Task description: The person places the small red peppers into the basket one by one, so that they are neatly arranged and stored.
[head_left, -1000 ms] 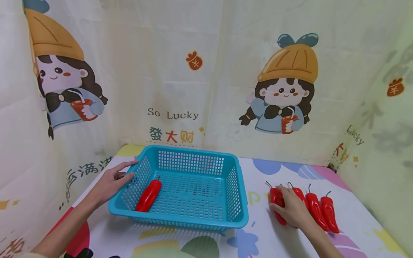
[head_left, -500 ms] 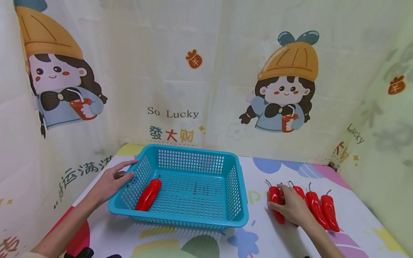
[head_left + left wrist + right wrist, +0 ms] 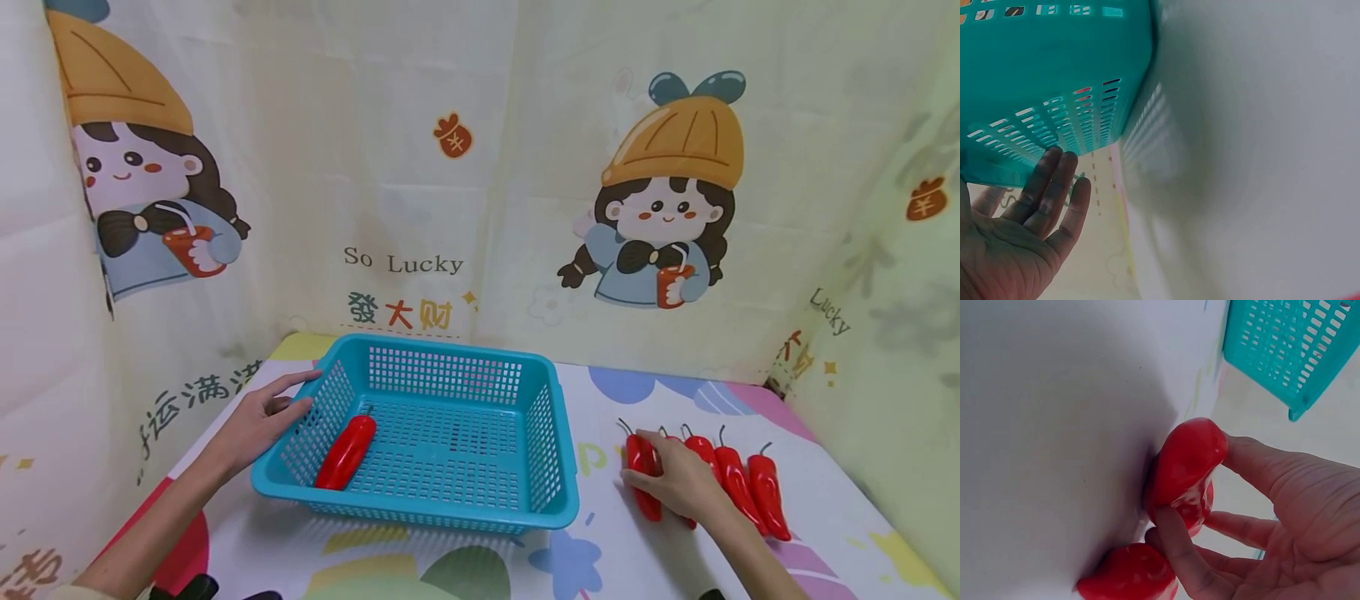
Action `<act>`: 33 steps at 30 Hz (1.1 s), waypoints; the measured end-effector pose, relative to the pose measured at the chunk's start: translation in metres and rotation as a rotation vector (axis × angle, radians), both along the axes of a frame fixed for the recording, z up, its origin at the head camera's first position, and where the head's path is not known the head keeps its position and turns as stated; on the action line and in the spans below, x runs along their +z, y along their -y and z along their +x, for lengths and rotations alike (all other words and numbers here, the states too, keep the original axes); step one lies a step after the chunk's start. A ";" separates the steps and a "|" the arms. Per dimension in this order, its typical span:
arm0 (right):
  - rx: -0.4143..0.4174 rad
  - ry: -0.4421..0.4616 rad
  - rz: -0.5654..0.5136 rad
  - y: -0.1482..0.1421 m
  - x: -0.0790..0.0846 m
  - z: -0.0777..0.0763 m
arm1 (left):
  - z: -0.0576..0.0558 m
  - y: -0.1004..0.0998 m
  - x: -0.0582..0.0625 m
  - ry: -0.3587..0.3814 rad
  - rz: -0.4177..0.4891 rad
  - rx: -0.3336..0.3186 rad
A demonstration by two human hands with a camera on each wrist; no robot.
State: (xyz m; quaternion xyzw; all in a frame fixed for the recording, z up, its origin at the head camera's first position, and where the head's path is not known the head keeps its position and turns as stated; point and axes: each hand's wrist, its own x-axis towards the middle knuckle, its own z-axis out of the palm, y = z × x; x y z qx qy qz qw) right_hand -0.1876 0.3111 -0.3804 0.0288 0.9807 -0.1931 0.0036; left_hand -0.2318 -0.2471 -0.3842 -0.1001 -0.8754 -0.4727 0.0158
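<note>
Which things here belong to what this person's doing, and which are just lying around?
Part of it, seemingly:
left hand, on the teal basket
right hand, pinching a red pepper
pepper in the basket
peppers beside the right hand

Just around:
printed curtain
patterned tabletop
dark object, bottom edge, unclear

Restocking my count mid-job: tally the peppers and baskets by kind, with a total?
Red peppers: 6 (1 in the basket, 5 on the table, some partly hidden by the right hand)
Turquoise baskets: 1
Total: 7
</note>
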 end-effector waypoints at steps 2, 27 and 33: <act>-0.002 0.012 -0.002 0.000 0.000 0.000 | 0.000 0.000 0.000 0.002 0.002 0.004; -0.011 -0.012 -0.016 -0.001 -0.007 -0.002 | 0.000 0.000 -0.004 0.001 0.027 0.003; 0.003 -0.036 -0.035 0.002 -0.003 -0.001 | 0.000 0.000 -0.004 -0.007 0.032 0.002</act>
